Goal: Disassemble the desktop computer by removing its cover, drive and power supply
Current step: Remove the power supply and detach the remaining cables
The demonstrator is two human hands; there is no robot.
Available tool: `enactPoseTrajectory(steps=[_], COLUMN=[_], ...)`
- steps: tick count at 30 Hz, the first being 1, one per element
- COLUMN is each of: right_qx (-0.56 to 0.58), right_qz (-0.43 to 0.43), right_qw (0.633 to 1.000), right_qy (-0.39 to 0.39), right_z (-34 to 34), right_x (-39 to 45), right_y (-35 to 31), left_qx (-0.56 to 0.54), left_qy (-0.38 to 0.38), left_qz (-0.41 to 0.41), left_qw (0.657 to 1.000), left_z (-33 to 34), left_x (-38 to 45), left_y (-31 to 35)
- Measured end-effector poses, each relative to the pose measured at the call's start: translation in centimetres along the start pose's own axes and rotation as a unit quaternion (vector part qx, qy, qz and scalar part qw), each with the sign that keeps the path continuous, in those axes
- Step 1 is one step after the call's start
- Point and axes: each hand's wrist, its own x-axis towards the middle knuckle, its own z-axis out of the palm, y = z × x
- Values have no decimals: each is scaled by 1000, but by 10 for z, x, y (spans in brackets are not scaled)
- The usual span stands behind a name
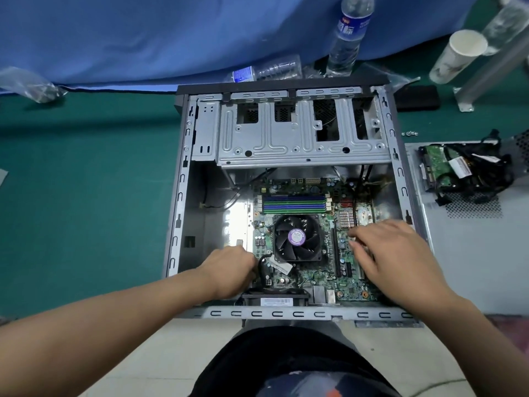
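Two bare hands work inside the open grey steel desktop case (183,179), which lies on its side on the green mat (86,181) so that its interior faces up. The left hand (229,270) is curled at the near-left edge of the green motherboard (315,277), beside a black looped cable (264,260); its fingertips are hidden beneath the knuckles, so I cannot tell whether it pinches that cable or a plug. The right hand (392,250) lies flat, fingers spread and relaxed across the expansion-slot area, holding nothing; it seems to steady the board or feel for a connector while the other hand works.

The flat grey perforated side cover (469,253) lies off the case, just to its right, and serves as a tray: on it rests a hard drive with a green circuit board facing up (438,164), tangled with a bundle of black cables (486,167). The boxy body of the power supply is not clearly visible, though the left bay of the case stands empty.

The round black cooler fan (297,237) sits between the two hands. Judging by this layout, the cover and drive are out, and the work now concerns leftover wiring on the board.
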Motion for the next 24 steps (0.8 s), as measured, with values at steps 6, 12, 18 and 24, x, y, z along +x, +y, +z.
enactPoseTrajectory(steps=[6,12,18,24], right_qx=[-5,-3,7,7], right_qz=[0,1,2,0], right_qw=[1000,1000,1000,1000], right_qy=[14,11,17,11], right_z=[4,5,6,7], right_x=[2,0,1,0], right_y=[1,1,3,4], left_qx=[-64,-102,-81,-114], left_qy=[11,-6,-18,-21], left_qz=[-91,-135,-113,-26], left_qw=[994,986,990,993], left_z=[5,5,8,3], left_x=[0,1,-1,-9], left_y=[3,-2,-4,-2])
